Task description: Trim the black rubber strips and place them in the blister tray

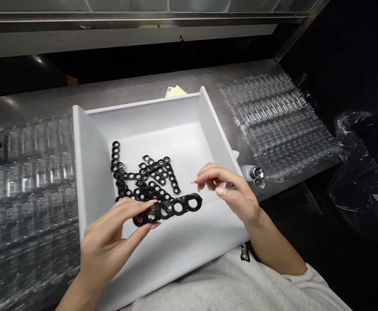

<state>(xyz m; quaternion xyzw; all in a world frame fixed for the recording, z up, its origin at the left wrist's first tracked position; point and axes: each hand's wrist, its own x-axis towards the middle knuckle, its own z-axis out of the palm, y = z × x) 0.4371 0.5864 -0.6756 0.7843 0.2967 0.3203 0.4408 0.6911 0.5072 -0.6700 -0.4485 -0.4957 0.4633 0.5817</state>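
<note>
My left hand [111, 235] pinches a black plastic strip with a row of round holes [178, 207] by its left end, between thumb and fingers. The strip is raised above a white tray [156, 106]. Just beyond the strip's right end is my right hand [229, 188], its fingers bent and its thumb apart from them, not touching the strip. A small greyish patch shows beneath those fingers, too hidden to name. More black holed strips [159, 166] lie in a loose pile on the tray floor, partly behind the held one.
Clear plastic blister trays [279, 116] lie on the metal bench to the right, and more clear blister trays [30, 185] to the left. A small folding loupe [256, 173] sits beside the white tray. Yellow paper [177, 91] is behind it. Plastic wrapping [354, 172] hangs at far right.
</note>
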